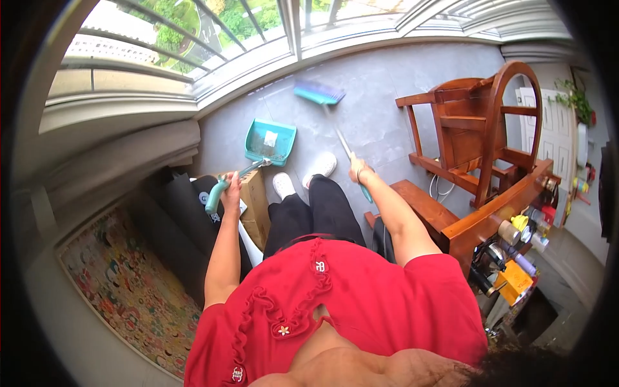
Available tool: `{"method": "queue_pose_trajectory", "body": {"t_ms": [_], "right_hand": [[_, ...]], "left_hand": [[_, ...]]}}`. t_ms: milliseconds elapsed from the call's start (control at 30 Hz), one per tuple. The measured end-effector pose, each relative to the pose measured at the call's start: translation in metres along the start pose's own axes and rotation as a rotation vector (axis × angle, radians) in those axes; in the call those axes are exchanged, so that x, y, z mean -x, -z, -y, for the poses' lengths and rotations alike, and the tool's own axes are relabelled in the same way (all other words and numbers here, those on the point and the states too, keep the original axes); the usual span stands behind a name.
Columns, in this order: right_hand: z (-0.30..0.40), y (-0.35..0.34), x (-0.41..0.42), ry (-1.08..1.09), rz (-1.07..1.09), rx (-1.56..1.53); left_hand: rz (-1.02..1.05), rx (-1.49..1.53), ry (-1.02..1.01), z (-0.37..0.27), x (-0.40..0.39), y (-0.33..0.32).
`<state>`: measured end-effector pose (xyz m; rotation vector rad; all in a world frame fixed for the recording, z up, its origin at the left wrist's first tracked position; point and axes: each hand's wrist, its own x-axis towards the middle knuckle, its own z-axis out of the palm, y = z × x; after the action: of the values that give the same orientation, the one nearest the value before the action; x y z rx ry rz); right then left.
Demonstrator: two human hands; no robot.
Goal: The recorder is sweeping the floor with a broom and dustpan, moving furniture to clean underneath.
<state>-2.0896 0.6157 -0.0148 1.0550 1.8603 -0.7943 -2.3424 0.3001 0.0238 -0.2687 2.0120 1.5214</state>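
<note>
My left hand (232, 186) grips the teal handle of a long-handled dustpan (289, 140). Its pan rests on the floor in front of my shoes, with grey dust and a small white scrap (271, 139) inside. In my right hand (360, 169) is the pole of a broom (341, 138), its teal grip end sticking out below my fist. The broom head (319, 93), teal with purple bristles, is on or just above the tiles beyond the dustpan, near the window side. It looks blurred, and a gap of floor separates it from the pan.
Grey tiles (372, 116) stretch ahead to the window sill (246, 87). A wooden chair (464, 121) rests upturned at right by a wooden table (498, 213) holding bottles and boxes. On my left are a cardboard box (255, 193), dark rolled items (167, 217) and a colourful framed picture (130, 285).
</note>
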Motion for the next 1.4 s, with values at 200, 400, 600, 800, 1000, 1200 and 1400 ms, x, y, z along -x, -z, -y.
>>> {"method": "queue_pose_trajectory", "body": {"t_ms": [200, 400, 600, 800, 1000, 1200, 1400], "right_hand": [[-0.012, 0.017, 0.116, 0.227, 0.149, -0.153], [0.034, 0.049, 0.062, 0.604, -0.2, 0.142], [0.107, 0.054, -0.038, 0.349, -0.106, 0.25], [0.028, 0.095, 0.006, 0.534, 0.191, 0.436], [0.062, 0.144, 0.023, 0.749, 0.145, 0.526], [0.211, 0.106, -0.044, 0.747, 0.012, 0.636], [0.25, 0.042, -0.091, 0.745, -0.036, 0.641]], "left_hand": [[0.1, -0.174, 0.004, 0.026, -0.008, 0.015], [0.055, -0.054, -0.032, 0.019, 0.046, 0.008], [-0.115, -0.056, 0.104, 0.025, 0.063, -0.018], [-0.155, -0.161, -0.045, 0.058, 0.064, -0.053], [-0.345, -0.12, 0.043, 0.062, 0.099, -0.066], [-0.435, 0.042, 0.122, 0.049, 0.148, -0.076], [-0.557, 0.142, 0.241, 0.047, 0.151, -0.076]]}}
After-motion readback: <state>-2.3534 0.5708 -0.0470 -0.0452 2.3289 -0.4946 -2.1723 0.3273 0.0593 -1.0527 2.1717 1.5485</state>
